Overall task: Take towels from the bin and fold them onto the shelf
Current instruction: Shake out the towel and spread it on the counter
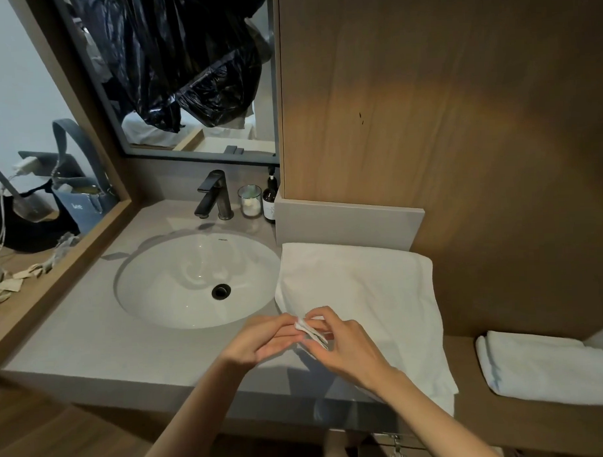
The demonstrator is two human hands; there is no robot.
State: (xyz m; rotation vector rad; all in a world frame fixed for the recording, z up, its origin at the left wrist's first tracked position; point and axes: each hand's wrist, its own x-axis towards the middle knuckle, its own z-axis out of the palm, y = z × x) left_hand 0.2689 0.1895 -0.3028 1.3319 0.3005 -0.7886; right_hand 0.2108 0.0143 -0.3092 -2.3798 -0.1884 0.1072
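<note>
Nearest, the left hand [259, 342] and right hand [348, 349] were together at the near-left corner of the towel [363, 287], both pinching a small white bit there, corner or label, unclear which. Beyond that grip the towel lay across the table [75, 338], long axis near to far, right of the sink [192, 280]. The shelf [467, 359], bearing a folded towel [544, 367], lay rightward, nearer the right hand.

the sink [196, 280] sits in the counter [92, 338], with the faucet [213, 195] behind it and a jar [249, 201] and bottle [270, 202] just right of the faucet. right of the sink a spread towel [363, 287] lies on the counter. the left hand [259, 339] and right hand [348, 349] meet at its near left corner. further right, a folded towel [544, 367] lies on the shelf [467, 366].
</note>
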